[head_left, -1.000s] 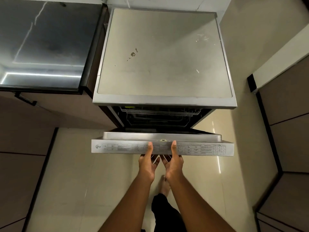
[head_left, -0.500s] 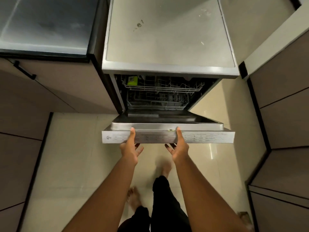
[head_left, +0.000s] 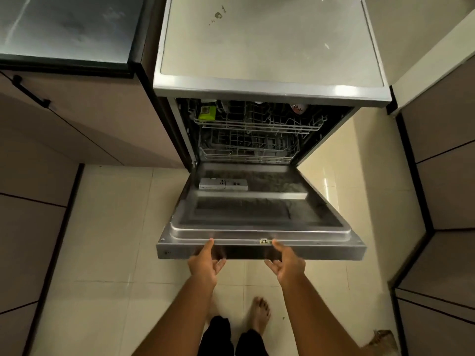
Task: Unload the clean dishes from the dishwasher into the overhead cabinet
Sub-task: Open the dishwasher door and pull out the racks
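Stainless-steel dishwasher door (head_left: 259,217) lies lowered almost flat in front of the open dishwasher (head_left: 267,47), inner face up, with the detergent dispenser (head_left: 223,184) near its hinge side. We grip its front edge with both hands: our left hand (head_left: 205,264) has the thumb on the top lip and the fingers curled beneath, and our right hand (head_left: 286,263) holds the same edge just beside the latch (head_left: 265,241) in the same way. Inside the tub, the upper rack (head_left: 259,120) carries a green container (head_left: 207,113) at its left and a white item with red marks (head_left: 299,108) at its right; the lower rack (head_left: 248,147) sits below. Brown cabinet fronts (head_left: 77,124) flank the machine, above a pale tiled floor (head_left: 115,240).
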{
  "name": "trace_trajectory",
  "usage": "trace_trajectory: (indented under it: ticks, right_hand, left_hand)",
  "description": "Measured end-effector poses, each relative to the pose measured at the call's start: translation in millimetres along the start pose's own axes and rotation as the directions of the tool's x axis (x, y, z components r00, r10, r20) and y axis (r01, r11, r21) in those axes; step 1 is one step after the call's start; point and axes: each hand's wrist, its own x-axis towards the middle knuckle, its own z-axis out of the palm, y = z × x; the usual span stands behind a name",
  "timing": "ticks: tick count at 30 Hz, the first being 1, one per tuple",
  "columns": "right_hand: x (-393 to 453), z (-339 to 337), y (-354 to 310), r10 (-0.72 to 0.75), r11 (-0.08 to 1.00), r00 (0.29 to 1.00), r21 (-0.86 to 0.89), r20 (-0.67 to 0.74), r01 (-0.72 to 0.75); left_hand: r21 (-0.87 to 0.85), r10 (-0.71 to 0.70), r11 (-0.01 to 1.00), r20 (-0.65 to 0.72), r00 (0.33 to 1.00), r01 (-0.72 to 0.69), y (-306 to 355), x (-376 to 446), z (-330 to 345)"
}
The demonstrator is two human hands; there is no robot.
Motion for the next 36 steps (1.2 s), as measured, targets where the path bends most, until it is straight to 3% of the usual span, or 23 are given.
trace_trajectory:
  ticks: [4, 15, 21, 32, 36]
  right_hand:
    - [29, -23, 31, 0.058, 0.998, 0.998, -0.016, -0.036, -0.059]
    - [137, -59, 110, 0.105, 0.988, 0.985, -0.096, -0.135, -0.118]
    - [195, -71, 154, 0.05, 0.992, 0.987, -0.106, -0.15, -0.066]
    - [286, -94, 224, 0.039, 0.996, 0.993, -0.071, -0.109, -0.047]
    - [322, -97, 243, 0.033, 0.997, 0.982, -0.064, -0.185, -0.046]
  left_hand:
    - [-0.013, 0.011, 1.0, -0.108, 0.994, -0.013, -37, 27, -19]
    - [0.081, 0.053, 0.996, -0.155, 0.986, -0.04, -116, 127, -89]
    - [0.138, 0.069, 0.989, -0.132, 0.989, -0.051, -149, 185, -108]
    - [0.292, -0.133, 0.947, -0.035, 0.991, 0.137, -186, 295, -142]
    - [0.33, -0.141, 0.934, -0.008, 0.99, 0.135, -199, 325, -144]
